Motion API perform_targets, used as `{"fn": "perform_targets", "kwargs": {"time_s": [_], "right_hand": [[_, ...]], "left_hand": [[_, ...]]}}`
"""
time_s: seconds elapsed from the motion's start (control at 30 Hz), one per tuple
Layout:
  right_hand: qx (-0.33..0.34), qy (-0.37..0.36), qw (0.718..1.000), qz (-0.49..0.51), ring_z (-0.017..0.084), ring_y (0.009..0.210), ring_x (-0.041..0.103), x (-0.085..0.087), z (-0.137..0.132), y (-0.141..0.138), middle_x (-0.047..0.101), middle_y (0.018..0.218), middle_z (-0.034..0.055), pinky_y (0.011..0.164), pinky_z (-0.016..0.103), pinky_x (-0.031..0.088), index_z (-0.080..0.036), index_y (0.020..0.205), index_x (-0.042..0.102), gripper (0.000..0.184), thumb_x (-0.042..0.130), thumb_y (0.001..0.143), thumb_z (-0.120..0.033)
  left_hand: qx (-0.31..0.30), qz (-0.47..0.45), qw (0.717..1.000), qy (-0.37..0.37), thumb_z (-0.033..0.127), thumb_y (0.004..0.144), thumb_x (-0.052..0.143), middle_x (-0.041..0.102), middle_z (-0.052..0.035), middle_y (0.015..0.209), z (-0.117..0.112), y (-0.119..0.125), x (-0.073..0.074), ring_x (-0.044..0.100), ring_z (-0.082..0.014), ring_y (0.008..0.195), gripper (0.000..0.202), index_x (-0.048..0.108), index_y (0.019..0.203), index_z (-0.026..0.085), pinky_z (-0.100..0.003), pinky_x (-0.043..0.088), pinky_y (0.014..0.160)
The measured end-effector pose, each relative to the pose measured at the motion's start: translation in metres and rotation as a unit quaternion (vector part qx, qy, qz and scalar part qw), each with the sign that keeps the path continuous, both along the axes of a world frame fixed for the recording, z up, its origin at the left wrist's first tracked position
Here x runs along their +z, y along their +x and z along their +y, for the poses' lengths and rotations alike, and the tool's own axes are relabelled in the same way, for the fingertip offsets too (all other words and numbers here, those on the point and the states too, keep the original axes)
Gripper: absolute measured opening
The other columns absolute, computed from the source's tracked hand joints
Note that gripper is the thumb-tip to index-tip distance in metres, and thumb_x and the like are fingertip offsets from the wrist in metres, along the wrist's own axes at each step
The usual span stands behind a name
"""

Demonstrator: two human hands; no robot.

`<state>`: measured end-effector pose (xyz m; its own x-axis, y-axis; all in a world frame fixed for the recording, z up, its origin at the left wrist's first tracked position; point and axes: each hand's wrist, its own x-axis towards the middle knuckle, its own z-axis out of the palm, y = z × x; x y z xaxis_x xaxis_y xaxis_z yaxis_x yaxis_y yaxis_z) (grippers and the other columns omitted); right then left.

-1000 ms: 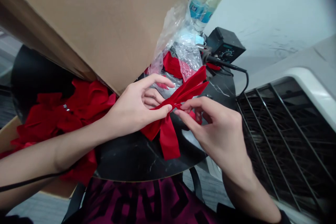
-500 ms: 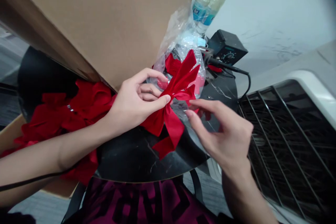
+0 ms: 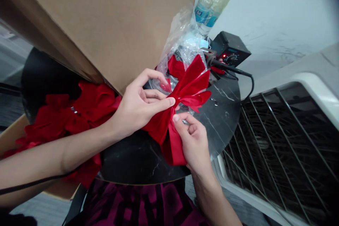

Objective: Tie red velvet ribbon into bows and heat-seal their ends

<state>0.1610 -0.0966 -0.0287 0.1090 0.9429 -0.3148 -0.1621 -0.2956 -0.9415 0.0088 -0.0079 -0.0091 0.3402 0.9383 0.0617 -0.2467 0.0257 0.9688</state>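
Lying at far left, a heap of crumpled red cloth (image 3: 71, 113) spread over a black marble desk (image 3: 225, 113) beneath a cardboard sheet (image 3: 92, 17). The left hand (image 3: 140, 104) was half closed, its thumb and forefinger pinching the knot of a red fabric bow (image 3: 190, 81) — the matte, pointed loops already fanned out against crinkled clear plastic wrap (image 3: 180, 39), above the desk's middle. The right hand (image 3: 192, 144) gripped the bow's hanging tails (image 3: 173, 148), bunched and not yet spread — the one part unsettled. Further right stood a soldering station (image 3: 230, 47), its red light on, near a black metal grille (image 3: 280, 148).
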Motion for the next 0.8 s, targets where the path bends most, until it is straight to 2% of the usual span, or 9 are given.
{"fn": "perform_targets", "kwargs": {"time_s": [0.07, 0.13, 0.2, 0.23, 0.33, 0.37, 0.57, 0.67, 0.8], "right_hand": [[0.105, -0.048, 0.993, -0.026, 0.005, 0.038, 0.038, 0.008, -0.014, 0.01, 0.052, 0.049, -0.01, 0.038, 0.015, 0.026, -0.022, 0.091, 0.061, 0.033, 0.073, 0.094, -0.053], [0.254, -0.101, 0.959, -0.073, 0.006, 0.039, 0.048, 0.019, -0.024, 0.03, 0.059, 0.053, -0.0076, 0.039, 0.015, 0.032, -0.021, 0.091, 0.065, 0.027, 0.077, 0.092, -0.046], [0.312, -0.123, 0.935, -0.118, 0.008, 0.041, 0.058, 0.029, -0.021, 0.058, 0.071, 0.063, -0.0012, 0.039, 0.015, 0.038, -0.019, 0.09, 0.071, 0.026, 0.079, 0.091, -0.044], [0.266, -0.107, 0.949, -0.134, 0.008, 0.04, 0.059, 0.031, -0.012, 0.073, 0.073, 0.066, 0.0015, 0.037, 0.015, 0.038, -0.017, 0.09, 0.074, 0.028, 0.079, 0.091, -0.045], [-0.037, 0.034, 0.991, -0.127, 0.009, 0.04, 0.058, 0.026, 0.04, 0.117, 0.069, 0.059, 0.0013, 0.036, 0.016, 0.042, -0.014, 0.094, 0.077, 0.031, 0.088, 0.081, -0.041], [-0.069, 0.047, 0.991, -0.107, 0.008, 0.045, 0.06, 0.022, 0.063, 0.129, 0.071, 0.065, 0.0017, 0.039, 0.015, 0.045, -0.015, 0.097, 0.077, 0.031, 0.088, 0.081, -0.039], [-0.183, 0.105, 0.975, -0.067, 0.005, 0.061, 0.064, -0.006, 0.176, 0.16, 0.071, 0.075, -0.0026, 0.057, 0.012, 0.055, -0.021, 0.095, 0.07, 0.012, 0.077, 0.086, -0.023], [-0.22, 0.151, 0.959, -0.09, 0.004, 0.054, 0.058, -0.018, 0.198, 0.161, 0.065, 0.071, -0.0065, 0.053, 0.014, 0.051, -0.022, 0.098, 0.068, 0.018, 0.077, 0.082, -0.018], [-0.247, 0.206, 0.934, -0.158, 0.006, 0.052, 0.055, -0.024, 0.201, 0.169, 0.066, 0.074, -0.0051, 0.05, 0.019, 0.049, -0.02, 0.096, 0.069, 0.018, 0.079, 0.081, -0.024]], "left_hand": [[-0.006, 0.012, 1.0, 0.0, 0.014, 0.085, 0.081, 0.073, 0.0055, 0.077, -0.001, 0.0, 0.001, 0.079, -0.0135, 0.073, 0.026, 0.063, 0.101, 0.023, -0.02, 0.063, 0.071], [-0.021, 0.022, 1.0, 0.005, 0.015, 0.085, 0.081, 0.077, 0.003, 0.081, 0.0, 0.0, 0.002, 0.08, -0.0159, 0.079, 0.017, 0.068, 0.095, 0.021, -0.024, 0.065, 0.079], [-0.025, 0.034, 0.999, 0.021, 0.014, 0.085, 0.081, 0.08, 0.0013, 0.084, 0.001, -0.001, 0.004, 0.081, -0.0164, 0.085, 0.01, 0.074, 0.089, 0.019, -0.024, 0.064, 0.085], [-0.022, 0.041, 0.998, 0.029, 0.015, 0.086, 0.081, 0.081, 0.0011, 0.086, 0.002, -0.001, 0.005, 0.081, -0.0157, 0.087, 0.007, 0.076, 0.088, 0.019, -0.023, 0.064, 0.086], [-0.027, 0.057, 0.998, 0.026, 0.019, 0.089, 0.081, 0.083, 0.0011, 0.09, 0.005, -0.003, 0.006, 0.08, -0.014, 0.088, 0.005, 0.081, 0.093, 0.021, -0.02, 0.062, 0.085], [-0.03, 0.062, 0.997, 0.02, 0.02, 0.089, 0.081, 0.084, 0.001, 0.091, 0.006, -0.003, 0.006, 0.08, -0.0138, 0.088, 0.006, 0.082, 0.095, 0.021, -0.019, 0.062, 0.085], [-0.024, 0.106, 0.994, -0.017, 0.025, 0.089, 0.082, 0.085, -0.0004, 0.095, 0.009, -0.003, 0.004, 0.08, -0.0145, 0.091, 0.011, 0.081, 0.099, 0.02, -0.019, 0.059, 0.085], [-0.041, 0.118, 0.992, -0.023, 0.025, 0.091, 0.079, 0.085, -0.0019, 0.096, 0.01, -0.004, 0.002, 0.08, -0.0165, 0.094, 0.012, 0.08, 0.102, 0.02, -0.022, 0.059, 0.087], [-0.045, 0.129, 0.991, -0.008, 0.021, 0.09, 0.078, 0.084, -0.0018, 0.094, 0.011, -0.004, 0.002, 0.08, -0.0172, 0.095, 0.007, 0.079, 0.096, 0.019, -0.023, 0.06, 0.09]]}}
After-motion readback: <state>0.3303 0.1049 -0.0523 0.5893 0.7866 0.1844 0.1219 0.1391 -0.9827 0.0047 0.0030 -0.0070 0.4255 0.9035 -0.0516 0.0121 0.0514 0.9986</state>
